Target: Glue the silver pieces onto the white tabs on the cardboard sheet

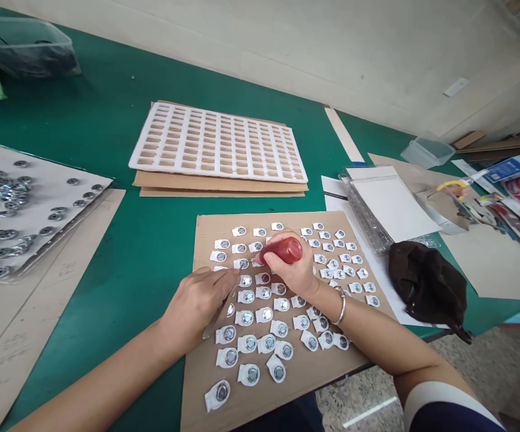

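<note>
My right hand is wrapped round a red squeeze bottle, its nozzle tilted down to the left over a row of small pieces. My left hand grips a slim metal tool that looks like tweezers; its tip is close to a white tab with a round metal disc. Many such tabs lie in loose rows on a brown cardboard sheet, among them one near the front corner. One disc below the bottle shows dark red on its face. Both hands hide some tabs.
Behind the cardboard, a white slotted grid rests on cardboard sheets. Loose metal discs lie on a plastic-covered white board at left. A dark brown pouch and papers are at right. A clear bin stands far left.
</note>
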A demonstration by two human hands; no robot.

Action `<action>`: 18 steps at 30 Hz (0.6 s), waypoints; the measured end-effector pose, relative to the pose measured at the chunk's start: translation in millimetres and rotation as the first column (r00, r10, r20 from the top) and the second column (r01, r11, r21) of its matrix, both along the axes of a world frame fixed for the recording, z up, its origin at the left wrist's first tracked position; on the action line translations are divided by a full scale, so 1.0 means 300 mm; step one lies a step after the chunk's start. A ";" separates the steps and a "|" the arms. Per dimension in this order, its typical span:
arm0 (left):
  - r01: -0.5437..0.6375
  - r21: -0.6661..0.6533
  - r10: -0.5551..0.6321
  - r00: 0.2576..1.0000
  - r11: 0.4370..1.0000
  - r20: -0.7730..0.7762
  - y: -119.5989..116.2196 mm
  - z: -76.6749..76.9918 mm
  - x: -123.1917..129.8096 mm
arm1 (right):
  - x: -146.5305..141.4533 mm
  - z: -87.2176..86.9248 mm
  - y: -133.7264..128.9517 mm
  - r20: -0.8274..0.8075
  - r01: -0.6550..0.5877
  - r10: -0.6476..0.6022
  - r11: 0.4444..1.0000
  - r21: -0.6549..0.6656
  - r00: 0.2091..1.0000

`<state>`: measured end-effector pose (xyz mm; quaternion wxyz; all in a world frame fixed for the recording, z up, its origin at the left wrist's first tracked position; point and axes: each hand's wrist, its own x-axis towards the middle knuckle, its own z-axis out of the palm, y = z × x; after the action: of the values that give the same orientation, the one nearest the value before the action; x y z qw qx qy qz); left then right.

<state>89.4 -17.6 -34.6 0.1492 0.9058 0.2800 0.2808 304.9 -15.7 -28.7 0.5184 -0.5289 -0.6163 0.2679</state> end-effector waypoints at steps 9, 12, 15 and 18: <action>0.003 0.003 -0.003 1.000 1.000 0.000 0.001 0.015 0.006 | 0.001 -0.001 -0.004 0.040 -0.051 0.049 0.998 0.049 0.998; -0.003 -0.001 0.003 1.000 1.000 -0.014 0.001 0.026 0.008 | -0.001 0.005 -0.007 0.053 -0.083 0.080 0.994 0.065 0.995; -0.004 -0.016 0.004 1.000 1.000 -0.025 0.001 0.032 0.009 | -0.004 0.012 -0.010 0.066 -0.102 0.097 0.991 0.083 0.993; -0.010 -0.022 0.010 1.000 1.000 -0.025 0.000 0.028 0.008 | -0.008 0.021 -0.012 0.085 -0.117 0.108 0.987 0.114 0.991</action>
<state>91.8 -17.6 -26.1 0.1540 0.9062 0.2895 0.2670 302.6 -19.4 -22.3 0.5084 -0.4714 -0.6799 0.2388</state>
